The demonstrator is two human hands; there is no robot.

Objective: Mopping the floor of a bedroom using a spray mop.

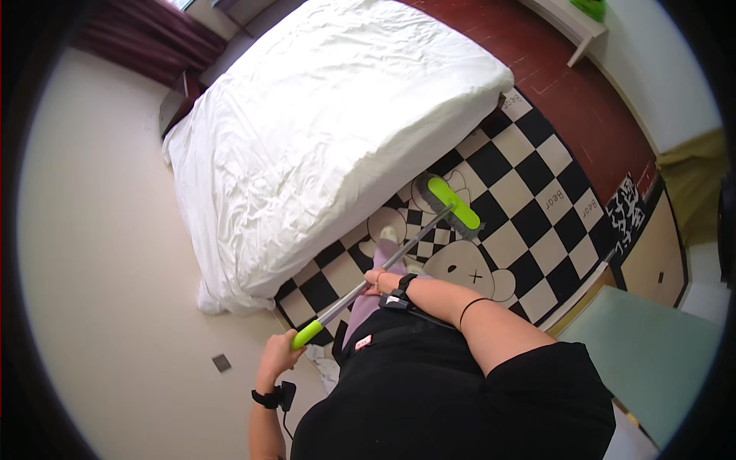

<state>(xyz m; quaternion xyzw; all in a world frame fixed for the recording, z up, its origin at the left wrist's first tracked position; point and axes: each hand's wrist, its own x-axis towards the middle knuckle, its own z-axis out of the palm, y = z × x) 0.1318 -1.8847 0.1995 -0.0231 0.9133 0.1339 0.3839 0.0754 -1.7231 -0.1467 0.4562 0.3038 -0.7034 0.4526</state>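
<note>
A mop spans the middle of the head view, its silver pole [415, 241] slanting from lower left to upper right. My left hand [279, 356] is closed round the green grip [306, 336] at the near end of the pole. Farther along, my right hand [374, 281] wraps round the metal shaft. The bright green mop head [454, 204], fringed in grey, rests on a black and beige checkered rug [529, 222] with cartoon bears, close beside the bed. My feet stand on the rug just left of the mop head, partly behind the pole and my right arm.
A bed under a rumpled white sheet [322, 115] fills the upper middle. Past the rug lies dark red floor [571, 115], with a white bench [563, 19] at the top right. A pale green tabletop [644, 353] stands at my right, and a white wall [115, 230] at the left.
</note>
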